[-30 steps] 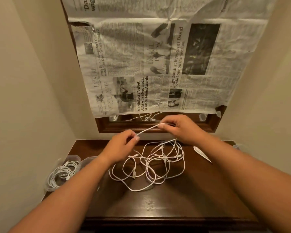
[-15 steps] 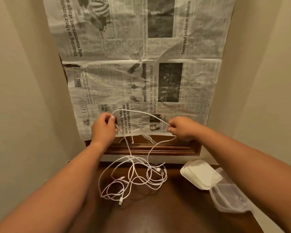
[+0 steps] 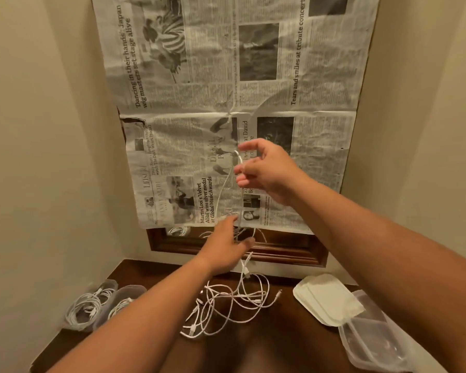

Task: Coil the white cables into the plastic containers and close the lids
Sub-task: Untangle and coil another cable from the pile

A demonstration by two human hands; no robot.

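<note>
An empty container (image 3: 371, 345) is sitting open by the right edge of the desk (image 3: 293, 340), with its white lid (image 3: 326, 297) lying just beyond it. That is where this coil ought to be going. In the middle of the desk the tangle of white cables (image 3: 226, 302) is lying in loose, crossed loops, and two filled containers (image 3: 109, 285) are waiting at the left edge. Above the tangle the left hand (image 3: 223, 246) is reaching round the lifted cable (image 3: 222, 192). The strand seems to be running between thumb and forefinger, though I cannot tell whether they are pinching it. Higher up, in front of the newspaper (image 3: 320, 76) on the wall, the right hand (image 3: 267, 170) is pinching the cable near its end in curled fingers (image 3: 242, 172). To my eye the person is drawing one cable free. It would be going best with the right hand pulling slowly and the left letting the strand slide, feeling for snags, since a plug catching in a loop could be dragging the whole heap along. Once it is free, winding even loops sized to the container should be letting the lid shut flat.
</note>
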